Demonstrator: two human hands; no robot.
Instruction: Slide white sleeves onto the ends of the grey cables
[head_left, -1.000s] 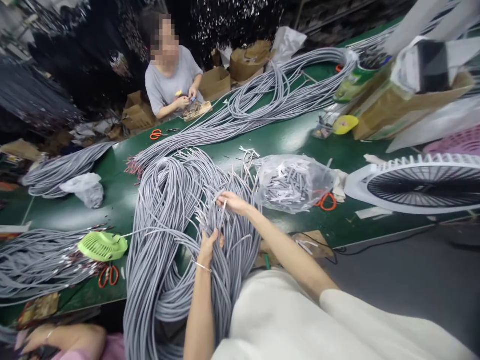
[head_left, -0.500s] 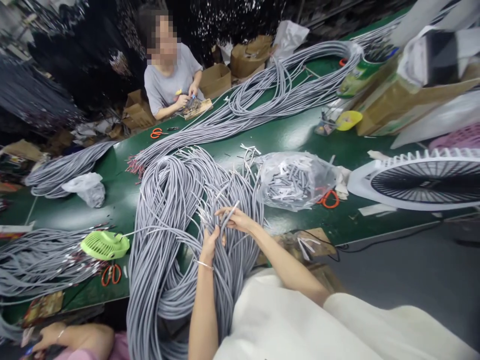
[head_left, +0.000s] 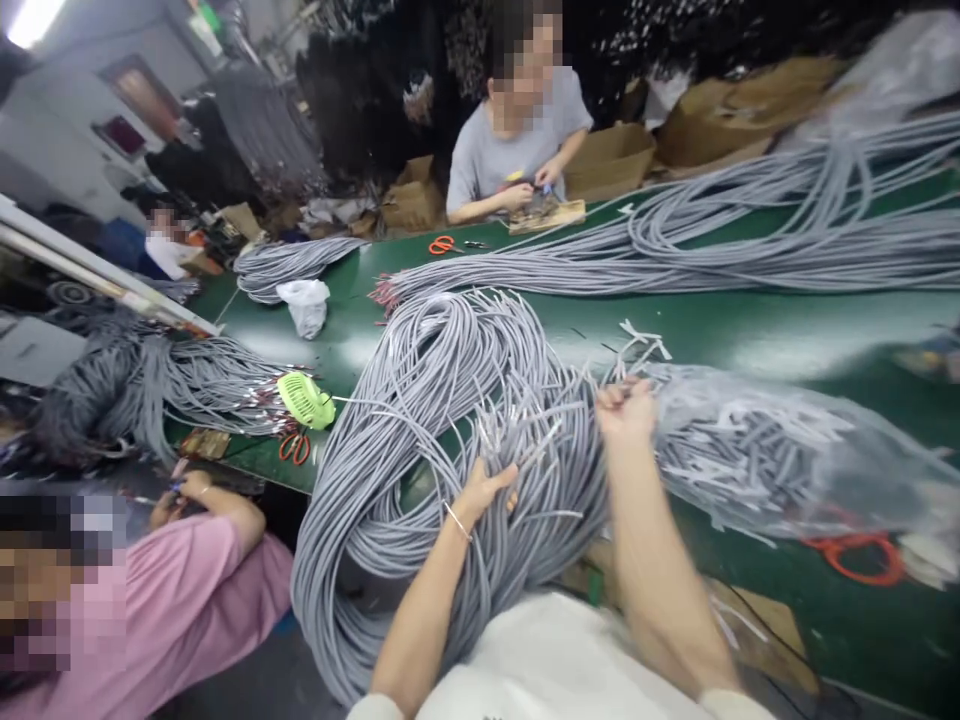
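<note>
My left hand [head_left: 486,490] is closed around several grey cables near their white-tipped ends, the thumb lying across them. These cables belong to a large looped bundle of grey cable [head_left: 360,500] that hangs over the table's front edge. My right hand [head_left: 628,405] is raised with its fingers curled together, at the left edge of a clear plastic bag [head_left: 750,440] full of short grey and white sleeve offcuts. Whatever the right fingers hold is hidden. Loose white offcuts [head_left: 645,340] lie just beyond that hand.
Orange-handled scissors [head_left: 862,560] lie by the bag. A green handheld fan [head_left: 306,400] and another pair of scissors [head_left: 295,448] are at left. Long cables [head_left: 675,265] cross the green table [head_left: 592,325]. A person in grey works opposite; another in pink sits at left.
My right hand has left the cable ends in the left hand and moved right to the plastic bag. The left hand keeps its grip. The view has swung left.
</note>
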